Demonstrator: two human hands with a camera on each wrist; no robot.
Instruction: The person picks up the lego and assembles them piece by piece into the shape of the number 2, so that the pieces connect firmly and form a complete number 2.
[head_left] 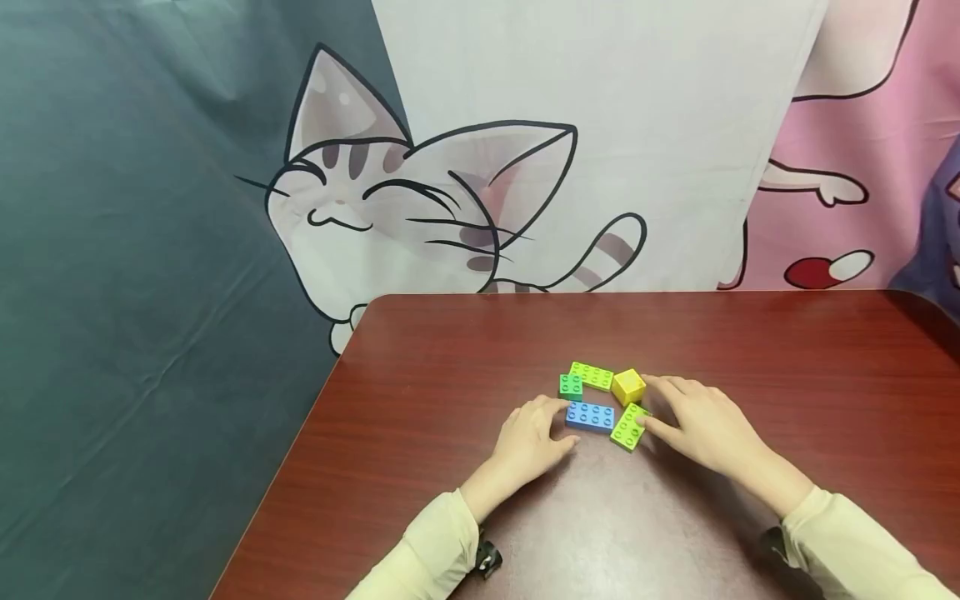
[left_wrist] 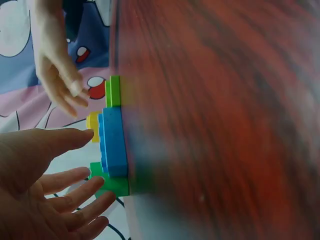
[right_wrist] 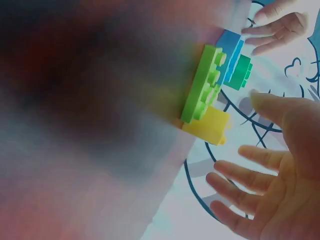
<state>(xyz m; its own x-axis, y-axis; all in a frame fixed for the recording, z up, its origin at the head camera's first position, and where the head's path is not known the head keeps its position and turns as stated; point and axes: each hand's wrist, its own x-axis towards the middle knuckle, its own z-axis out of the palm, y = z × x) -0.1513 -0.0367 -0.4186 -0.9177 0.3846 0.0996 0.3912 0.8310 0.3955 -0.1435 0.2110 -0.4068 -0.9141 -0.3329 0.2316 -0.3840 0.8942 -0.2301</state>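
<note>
Before a cartoon-cat backdrop (head_left: 480, 75), on the wood-grain table (head_left: 420, 400), the left hand (head_left: 531, 442) and right hand (head_left: 708, 425), both spread and gripping nothing, flank the blue eight-stud brick (head_left: 590, 417). Right of it sits a lime brick (head_left: 629, 427); behind it, a green four-stud brick (head_left: 571, 387), a yellow block (head_left: 628, 387) and another lime brick (head_left: 592, 376). The five look already gathered, but apparently none is stacked; contact with fingers is unclear.

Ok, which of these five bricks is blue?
The long brick left of the nearer lime brick in the head view, the only one not lime, green or yellow.
</note>
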